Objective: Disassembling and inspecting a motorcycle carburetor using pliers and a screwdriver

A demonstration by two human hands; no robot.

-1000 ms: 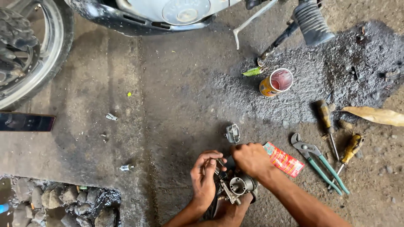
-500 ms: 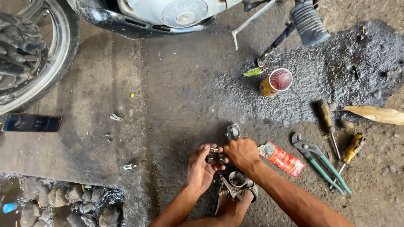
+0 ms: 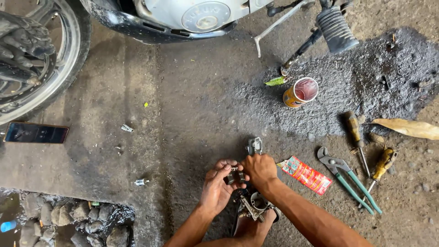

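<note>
My left hand (image 3: 217, 186) and my right hand (image 3: 259, 170) meet over a small dark metal part (image 3: 234, 175), both pinching it with the fingertips. Just below them a metal carburetor body (image 3: 256, 211) rests against a foot at the bottom edge of the view. A small metal cover piece (image 3: 254, 146) lies on the concrete right above my right hand.
A motorcycle's wheel (image 3: 34, 59), engine casing (image 3: 201, 18) and footpeg (image 3: 336, 29) fill the top. An orange can (image 3: 299, 93), two screwdrivers (image 3: 356, 139), green-handled pliers (image 3: 350, 178), a red sachet (image 3: 305, 174), a phone (image 3: 35, 132), small bolts (image 3: 141, 182) and a rubble pit (image 3: 68, 219) surround me.
Both hands have lifted away from the carburetor and moved up together, now holding the small dark part between them. The view shifted slightly.
</note>
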